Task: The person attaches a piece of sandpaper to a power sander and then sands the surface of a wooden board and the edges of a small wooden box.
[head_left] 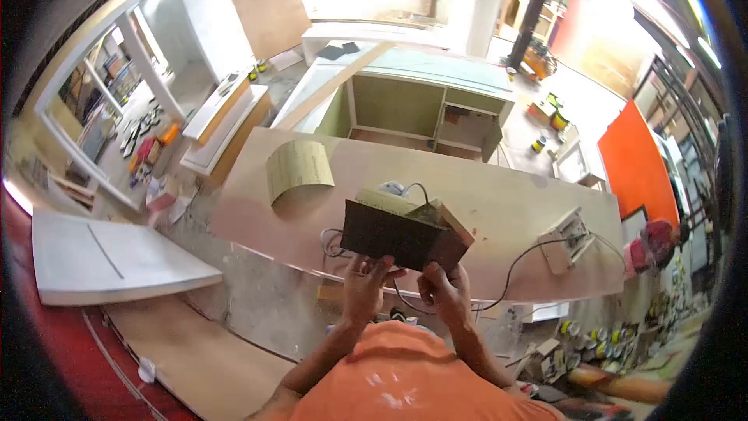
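My left hand is closed on the lower left edge of a dark sheet, thumb and fingers pinching it. At the sheet's lower right edge, my right hand pinches it beside a reddish-brown part. Pale, printed-looking paper shows behind the dark face. The sheet is held up over a long wooden board. A curled yellowish sheet stands on the board to the left. Part of a corded object shows behind the sheet, mostly hidden.
At the board's right end sits a wooden box-like piece with a dark cable running near it. An open cabinet lies beyond the board. A white panel is at left, and several cans stand at lower right.
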